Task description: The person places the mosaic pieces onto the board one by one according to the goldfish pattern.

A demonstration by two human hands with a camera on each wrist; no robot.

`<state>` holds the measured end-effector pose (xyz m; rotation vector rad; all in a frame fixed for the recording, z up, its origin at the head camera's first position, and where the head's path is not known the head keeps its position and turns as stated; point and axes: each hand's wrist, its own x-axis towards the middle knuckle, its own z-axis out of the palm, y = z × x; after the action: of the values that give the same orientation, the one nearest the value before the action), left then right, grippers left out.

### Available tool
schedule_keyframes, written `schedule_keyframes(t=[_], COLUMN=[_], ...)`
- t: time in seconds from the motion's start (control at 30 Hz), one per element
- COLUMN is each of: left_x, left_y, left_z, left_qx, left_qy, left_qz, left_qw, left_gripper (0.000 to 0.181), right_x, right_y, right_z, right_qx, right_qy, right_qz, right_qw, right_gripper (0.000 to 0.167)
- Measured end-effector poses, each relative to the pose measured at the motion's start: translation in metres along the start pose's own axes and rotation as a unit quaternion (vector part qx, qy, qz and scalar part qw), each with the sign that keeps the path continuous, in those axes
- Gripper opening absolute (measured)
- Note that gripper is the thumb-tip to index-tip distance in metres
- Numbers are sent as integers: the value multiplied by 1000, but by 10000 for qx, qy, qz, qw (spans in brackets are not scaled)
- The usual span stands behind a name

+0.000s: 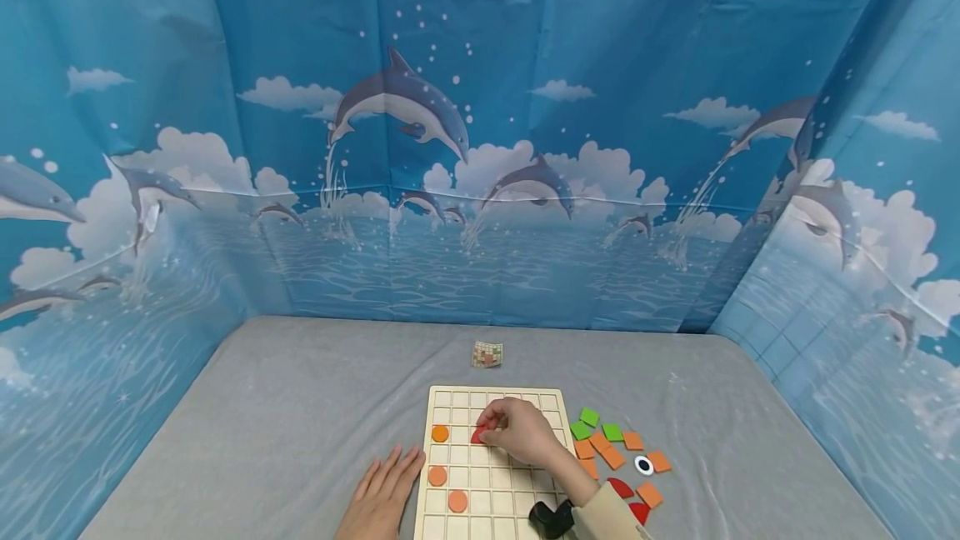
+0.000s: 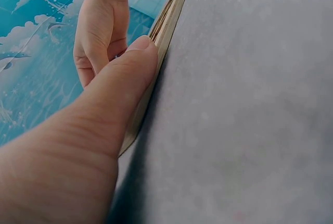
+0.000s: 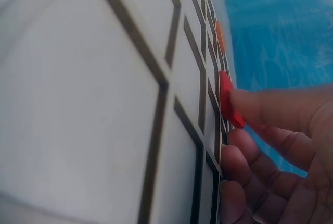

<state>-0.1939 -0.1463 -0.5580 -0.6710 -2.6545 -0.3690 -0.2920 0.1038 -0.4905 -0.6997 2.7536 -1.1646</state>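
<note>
R hand (image 1: 521, 433) pinches red pc (image 3: 227, 100) at grid bd (image 1: 482, 480) — L hand (image 1: 381, 497) flat, fingers straight, against bd's L edge.

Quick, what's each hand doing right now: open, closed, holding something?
Left hand: open, at the left edge of the gridded board.
Right hand: closed, pinching a red piece at the board's grid.

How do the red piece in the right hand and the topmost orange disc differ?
The right hand pinches the red piece; no hand touches the orange disc. The orange disc lies in the leftmost column; the red piece is farther right. The orange disc shows whole; the hand partly covers the red piece. Both appear within the board's grid.
</note>
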Motion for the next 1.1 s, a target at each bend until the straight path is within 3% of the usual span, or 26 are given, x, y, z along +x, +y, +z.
schedule_keyframes(t=[0.77, 1.1], left_x=[0, 3], left_y=[0, 4], left_z=[-1, -5], left_qx=[-108, -190], left_qy=[-56, -631], left_qz=[-40, -352], left_qw=[9999, 9972], left_gripper=[111, 107], right_x=[-1, -1], right_y=[0, -1], right_z=[0, -2], right_qx=[-56, 101], right_qy=[-89, -159], right_qz=[-51, 30], right_qw=[9999, 9998], right_gripper=[6, 6])
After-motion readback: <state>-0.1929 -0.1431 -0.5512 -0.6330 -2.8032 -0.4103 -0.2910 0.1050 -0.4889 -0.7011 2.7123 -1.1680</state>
